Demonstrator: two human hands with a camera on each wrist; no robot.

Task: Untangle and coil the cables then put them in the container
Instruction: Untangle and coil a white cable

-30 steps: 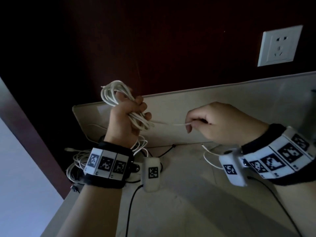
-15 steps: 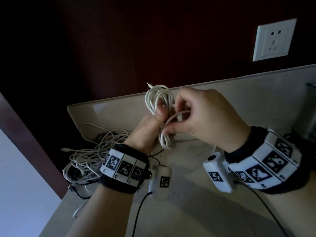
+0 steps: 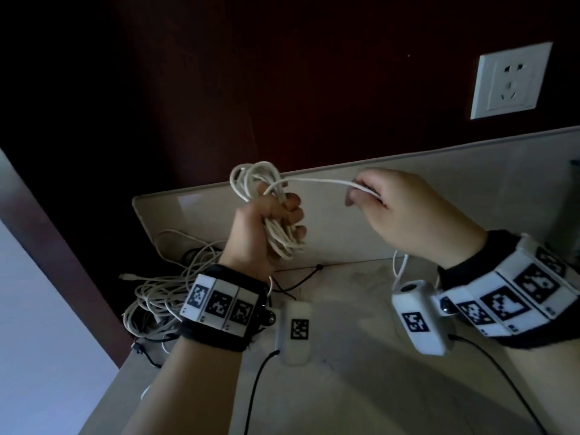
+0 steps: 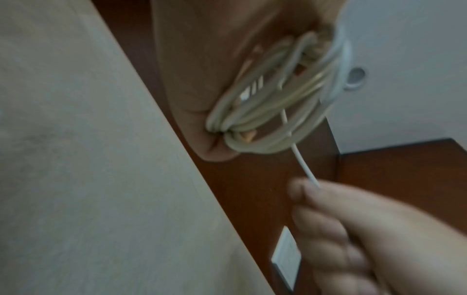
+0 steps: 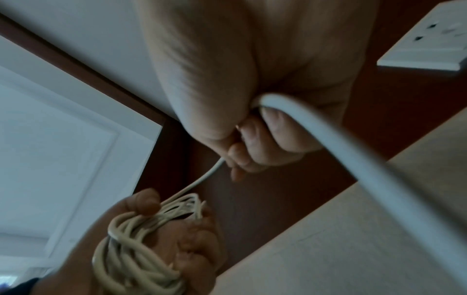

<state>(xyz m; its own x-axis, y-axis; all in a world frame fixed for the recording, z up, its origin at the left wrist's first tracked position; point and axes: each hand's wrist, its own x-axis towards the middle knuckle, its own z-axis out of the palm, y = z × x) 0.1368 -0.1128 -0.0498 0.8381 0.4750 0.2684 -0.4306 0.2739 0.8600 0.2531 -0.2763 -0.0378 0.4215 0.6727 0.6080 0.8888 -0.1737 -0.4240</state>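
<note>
Aloft, both hands, left hand [image 3: 266, 233] gripping coil [image 3: 270, 208], right hand [image 3: 405, 215] pinching strand.

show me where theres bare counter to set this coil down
Bare counter lies between the two forearms, in front of the backsplash. Crowded: the tangled cable pile at the left edge, beyond the left hand gripping the coil.

White wall socket [image 3: 511, 80] on dark red wall [image 3: 282, 73] — above pale countertop [image 3: 345, 387].

White cable coil [image 3: 270, 211] bunched, tail stretched rightward.
</note>
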